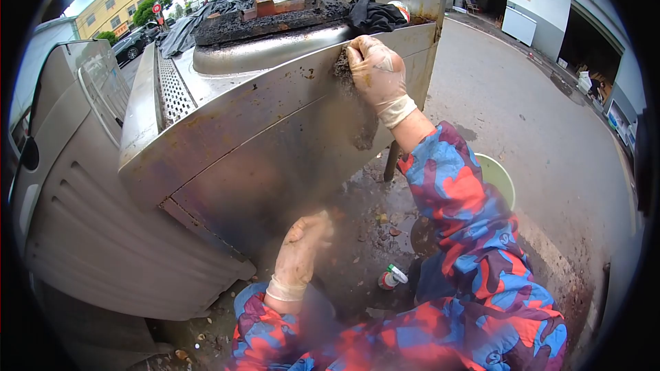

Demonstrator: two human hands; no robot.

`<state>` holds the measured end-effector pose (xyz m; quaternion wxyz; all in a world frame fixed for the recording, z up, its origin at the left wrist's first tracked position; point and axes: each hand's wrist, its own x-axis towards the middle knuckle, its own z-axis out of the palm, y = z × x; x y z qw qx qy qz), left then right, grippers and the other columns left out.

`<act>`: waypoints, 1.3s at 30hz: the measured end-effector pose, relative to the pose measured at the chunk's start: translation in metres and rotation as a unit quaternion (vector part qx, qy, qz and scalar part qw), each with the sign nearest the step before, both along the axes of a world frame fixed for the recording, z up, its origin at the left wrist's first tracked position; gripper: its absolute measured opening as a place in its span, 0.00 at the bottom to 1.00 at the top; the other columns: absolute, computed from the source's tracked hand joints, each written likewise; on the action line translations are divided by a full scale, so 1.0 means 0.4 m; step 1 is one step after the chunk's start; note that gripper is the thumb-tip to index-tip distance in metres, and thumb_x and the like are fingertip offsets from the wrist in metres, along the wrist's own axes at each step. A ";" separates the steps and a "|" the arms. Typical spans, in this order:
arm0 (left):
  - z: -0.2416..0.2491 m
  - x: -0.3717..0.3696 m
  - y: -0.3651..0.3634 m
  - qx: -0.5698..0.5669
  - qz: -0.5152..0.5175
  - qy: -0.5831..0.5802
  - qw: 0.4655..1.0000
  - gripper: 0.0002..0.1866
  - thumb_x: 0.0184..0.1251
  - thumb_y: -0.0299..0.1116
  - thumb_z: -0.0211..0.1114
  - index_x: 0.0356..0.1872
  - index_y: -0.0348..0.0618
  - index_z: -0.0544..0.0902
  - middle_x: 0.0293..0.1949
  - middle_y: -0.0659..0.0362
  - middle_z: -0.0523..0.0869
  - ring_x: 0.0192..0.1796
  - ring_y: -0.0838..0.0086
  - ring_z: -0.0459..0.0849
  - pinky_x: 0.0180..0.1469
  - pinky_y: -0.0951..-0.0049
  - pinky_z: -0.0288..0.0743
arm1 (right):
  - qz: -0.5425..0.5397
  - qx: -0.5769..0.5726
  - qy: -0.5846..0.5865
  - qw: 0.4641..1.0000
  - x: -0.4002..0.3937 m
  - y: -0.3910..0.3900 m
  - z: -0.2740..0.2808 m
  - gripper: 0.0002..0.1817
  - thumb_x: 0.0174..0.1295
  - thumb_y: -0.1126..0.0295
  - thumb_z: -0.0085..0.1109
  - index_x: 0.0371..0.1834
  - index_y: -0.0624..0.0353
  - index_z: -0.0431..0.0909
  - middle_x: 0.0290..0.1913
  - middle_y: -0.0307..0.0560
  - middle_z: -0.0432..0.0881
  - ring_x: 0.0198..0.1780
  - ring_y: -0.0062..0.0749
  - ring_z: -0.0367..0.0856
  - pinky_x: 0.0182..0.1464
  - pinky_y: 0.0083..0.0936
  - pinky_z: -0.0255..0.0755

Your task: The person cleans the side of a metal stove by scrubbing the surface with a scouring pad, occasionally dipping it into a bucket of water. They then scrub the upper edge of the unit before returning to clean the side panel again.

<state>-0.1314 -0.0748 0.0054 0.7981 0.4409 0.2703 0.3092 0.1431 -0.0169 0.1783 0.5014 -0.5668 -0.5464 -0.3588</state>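
My right hand (379, 75), in a stained thin glove, is closed on a dark, rough scouring pad (342, 72). It presses the pad to the upper front of a steel stove panel (240, 134), just under the rim. A dark wet streak (364, 134) runs down the panel below that hand. My left hand (302, 247), also gloved, hangs low in front of the panel, apart from it. Its fingers look curled, partly blurred by a smudge on the lens; whatever they hold, if anything, is hidden. The panel shows rusty stains and a seam.
A blackened burner grate (275, 19) and black cloth (375, 15) lie atop the stove. A spray bottle (392, 277) stands on the wet, littered ground by my legs. A pale green bucket (496, 175) is behind my right arm. A grey plastic casing (103, 213) stands left.
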 end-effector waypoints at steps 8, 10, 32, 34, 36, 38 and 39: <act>-0.004 -0.002 0.002 0.007 0.001 0.001 1.000 0.11 0.70 0.31 0.62 0.50 0.41 0.79 0.46 0.56 0.84 0.45 0.72 0.84 0.45 0.73 0.78 | 0.010 0.001 0.008 1.000 -0.003 -0.006 -0.004 0.06 0.60 0.66 0.60 0.34 0.56 0.79 0.34 0.52 0.83 0.37 0.49 0.83 0.40 0.38 0.76; -0.007 0.001 0.002 0.010 0.002 0.002 1.000 0.11 0.70 0.31 0.62 0.50 0.41 0.79 0.46 0.56 0.84 0.46 0.72 0.84 0.45 0.73 0.78 | -0.007 -0.023 0.033 0.999 0.011 -0.012 -0.001 0.06 0.61 0.66 0.60 0.34 0.56 0.79 0.35 0.51 0.83 0.38 0.48 0.83 0.41 0.39 0.76; -0.013 0.008 0.008 0.001 -0.004 0.011 1.000 0.09 0.71 0.31 0.61 0.48 0.43 0.79 0.46 0.57 0.84 0.44 0.72 0.84 0.44 0.73 0.77 | -0.025 -0.049 0.064 0.996 0.013 -0.011 0.012 0.07 0.61 0.65 0.60 0.35 0.56 0.80 0.35 0.50 0.83 0.39 0.47 0.83 0.43 0.37 0.77; -0.012 0.008 0.012 -0.004 0.000 0.024 1.000 0.09 0.71 0.31 0.62 0.49 0.43 0.79 0.45 0.57 0.84 0.44 0.73 0.84 0.44 0.74 0.77 | -0.014 -0.043 0.061 0.997 0.019 -0.005 0.001 0.07 0.61 0.65 0.60 0.35 0.56 0.80 0.35 0.50 0.84 0.39 0.48 0.83 0.43 0.37 0.77; -0.025 0.013 0.020 -0.011 -0.005 0.018 1.000 0.09 0.71 0.31 0.62 0.49 0.43 0.79 0.45 0.57 0.84 0.44 0.73 0.84 0.44 0.74 0.77 | 0.018 -0.021 0.000 1.000 -0.015 -0.015 0.000 0.07 0.61 0.66 0.60 0.37 0.55 0.80 0.36 0.51 0.84 0.39 0.48 0.83 0.42 0.38 0.77; -0.028 0.013 0.018 -0.021 -0.009 0.015 1.000 0.09 0.71 0.31 0.62 0.49 0.43 0.79 0.45 0.57 0.84 0.44 0.73 0.84 0.44 0.74 0.77 | 0.041 -0.017 0.005 0.999 -0.039 -0.015 -0.007 0.06 0.61 0.65 0.60 0.36 0.55 0.80 0.36 0.51 0.84 0.39 0.47 0.83 0.42 0.38 0.76; -0.023 0.018 0.016 -0.012 -0.005 0.024 1.000 0.10 0.71 0.32 0.62 0.49 0.43 0.79 0.45 0.58 0.84 0.44 0.73 0.84 0.44 0.74 0.77 | 0.037 -0.010 0.014 0.999 -0.025 -0.001 -0.015 0.06 0.61 0.65 0.60 0.36 0.55 0.79 0.36 0.50 0.84 0.39 0.48 0.83 0.42 0.38 0.76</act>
